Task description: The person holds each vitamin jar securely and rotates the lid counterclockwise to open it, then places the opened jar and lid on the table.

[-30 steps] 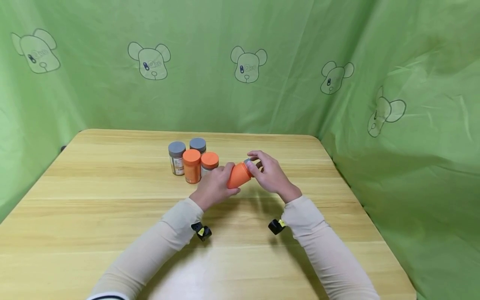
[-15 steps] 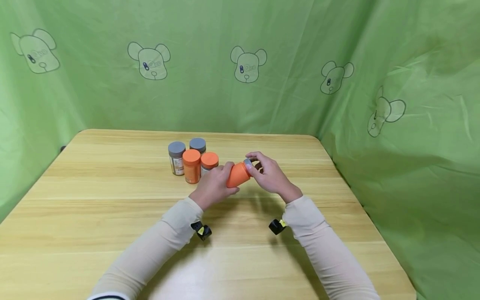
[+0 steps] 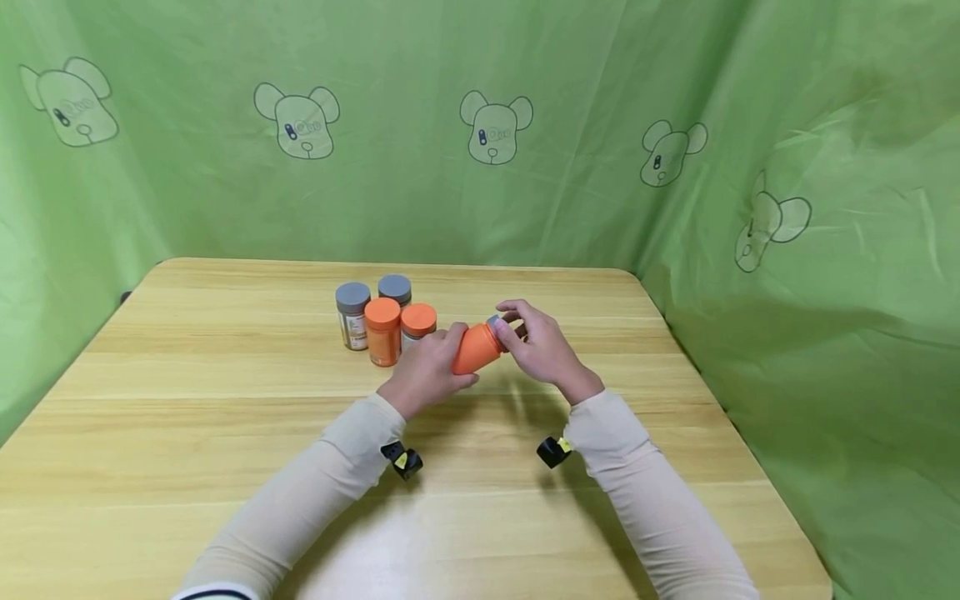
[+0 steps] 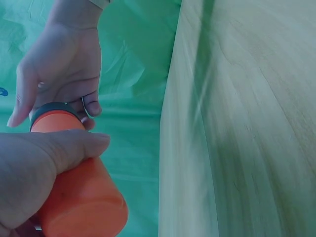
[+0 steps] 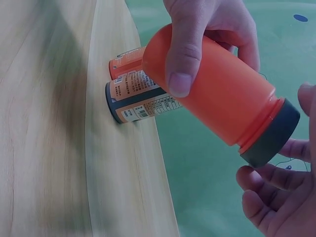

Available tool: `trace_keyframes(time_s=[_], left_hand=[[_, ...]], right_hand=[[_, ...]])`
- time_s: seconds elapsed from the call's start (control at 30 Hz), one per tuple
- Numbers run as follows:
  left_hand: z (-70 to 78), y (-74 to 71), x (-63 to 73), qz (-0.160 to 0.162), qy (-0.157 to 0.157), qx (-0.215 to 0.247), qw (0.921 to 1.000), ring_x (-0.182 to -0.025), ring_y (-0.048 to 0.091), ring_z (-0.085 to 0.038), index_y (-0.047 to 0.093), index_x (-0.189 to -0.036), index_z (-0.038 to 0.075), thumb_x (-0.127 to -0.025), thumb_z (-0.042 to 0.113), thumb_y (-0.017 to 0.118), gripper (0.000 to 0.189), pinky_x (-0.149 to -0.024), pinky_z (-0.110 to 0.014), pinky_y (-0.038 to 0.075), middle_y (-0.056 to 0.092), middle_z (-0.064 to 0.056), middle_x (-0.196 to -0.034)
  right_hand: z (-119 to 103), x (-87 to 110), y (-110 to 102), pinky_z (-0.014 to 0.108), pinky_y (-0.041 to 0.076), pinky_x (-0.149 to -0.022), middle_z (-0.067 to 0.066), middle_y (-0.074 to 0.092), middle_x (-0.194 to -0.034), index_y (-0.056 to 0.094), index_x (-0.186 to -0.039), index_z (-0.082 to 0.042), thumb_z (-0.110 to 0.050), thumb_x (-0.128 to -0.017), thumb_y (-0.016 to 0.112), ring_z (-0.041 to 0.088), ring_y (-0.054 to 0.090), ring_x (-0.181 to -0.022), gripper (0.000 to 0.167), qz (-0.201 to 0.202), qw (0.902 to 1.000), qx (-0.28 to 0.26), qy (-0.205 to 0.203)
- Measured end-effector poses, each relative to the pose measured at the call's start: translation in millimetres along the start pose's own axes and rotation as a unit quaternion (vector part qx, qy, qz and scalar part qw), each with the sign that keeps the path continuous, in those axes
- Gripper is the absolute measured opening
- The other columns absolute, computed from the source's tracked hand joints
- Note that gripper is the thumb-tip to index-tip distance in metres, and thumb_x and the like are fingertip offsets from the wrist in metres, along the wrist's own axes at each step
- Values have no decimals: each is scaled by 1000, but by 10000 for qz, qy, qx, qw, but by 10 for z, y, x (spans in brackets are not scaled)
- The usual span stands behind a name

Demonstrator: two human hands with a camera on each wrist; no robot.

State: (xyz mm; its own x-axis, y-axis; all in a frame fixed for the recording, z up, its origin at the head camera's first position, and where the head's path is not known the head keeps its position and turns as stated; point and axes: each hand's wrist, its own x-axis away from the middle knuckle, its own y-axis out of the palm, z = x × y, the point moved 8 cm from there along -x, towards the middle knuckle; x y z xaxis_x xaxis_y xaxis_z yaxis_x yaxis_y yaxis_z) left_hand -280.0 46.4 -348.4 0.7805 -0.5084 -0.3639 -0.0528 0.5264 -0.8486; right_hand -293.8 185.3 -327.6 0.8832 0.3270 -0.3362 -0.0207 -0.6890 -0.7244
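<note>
Head view shows the left hand (image 3: 423, 375) wrapped around a tilted orange plastic bottle (image 3: 477, 349) above the pale wood-grained surface (image 3: 187, 383), toward its far edge; the right hand (image 3: 543, 346) spreads loosely about the round dark-grey cap (image 5: 273, 134). To turn the cap cleanly, it should probably close evenly on the rim, bottle braced.

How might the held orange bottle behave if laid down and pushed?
The orange bottle would probably roll, its body being round. It seems stiff: the left hand makes no visible dent. Its smooth surface may feel slightly slippery.
</note>
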Motion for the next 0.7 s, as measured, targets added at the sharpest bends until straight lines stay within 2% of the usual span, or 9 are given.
trace_keyframes(time_s=[0.17,0.4,0.7], left_hand=[[11,-12,10,19,41,-45,10000,-78,63,-24,48,-129,2,-77,29,83,68,-71,-39,53,66,-16,-99],[0,-7,8,-20,-4,-65,10000,-76,63,-24,49,-128,2,-77,29,83,67,-70,-38,53,66,-15,-97],[-3,-16,13,-10,-13,-24,10000,-75,63,-23,49,-127,2,-77,28,83,66,-70,-39,53,66,-14,-97]], right_hand=[[11,-11,22,38,53,-65,19,64,-108,53,-127,-3,-37,-100,48,24,64,-75,44,-75,9999,19,132],[-19,-2,41,42,53,-73,18,61,-118,52,-128,-3,-26,-100,49,29,63,-88,37,-207,9995,-222,60],[-41,0,36,45,51,-82,20,59,-121,51,-129,0,-20,-98,48,33,62,-99,37,-232,9988,-424,-116]])
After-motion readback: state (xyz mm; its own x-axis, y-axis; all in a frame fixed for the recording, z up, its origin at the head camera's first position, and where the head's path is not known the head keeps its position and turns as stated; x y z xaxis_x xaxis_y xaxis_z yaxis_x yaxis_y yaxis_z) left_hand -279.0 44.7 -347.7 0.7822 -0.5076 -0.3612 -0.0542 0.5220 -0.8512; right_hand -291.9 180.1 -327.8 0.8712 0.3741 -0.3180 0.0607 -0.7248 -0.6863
